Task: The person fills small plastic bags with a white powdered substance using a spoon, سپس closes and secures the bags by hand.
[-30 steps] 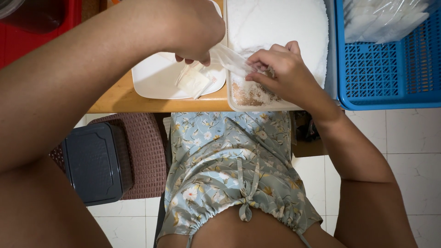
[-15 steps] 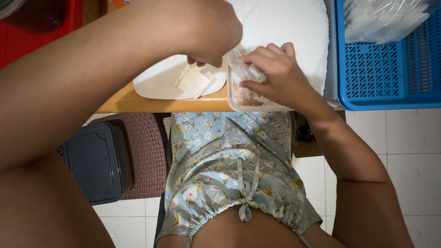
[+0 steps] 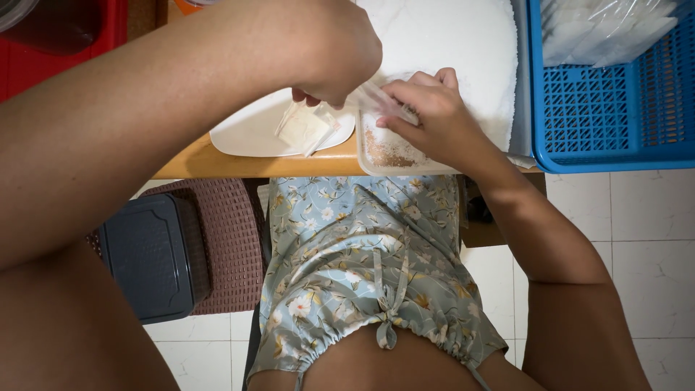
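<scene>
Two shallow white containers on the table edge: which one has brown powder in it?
The rectangular tray under the right hand. Brown powder covers its floor; the white oval plate to its left holds only a pale wrapped piece.

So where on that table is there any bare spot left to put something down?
The left half of the white plate lies bare, and so does the wooden table edge in front of it. Crowded: the left hand and right hand meet over the clear tray, pinching a clear bag. The blue basket holds bags.

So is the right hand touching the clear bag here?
Touching. The head view shows the right hand with its fingers closed on the clear bag above the tray, no gap between them.
</scene>
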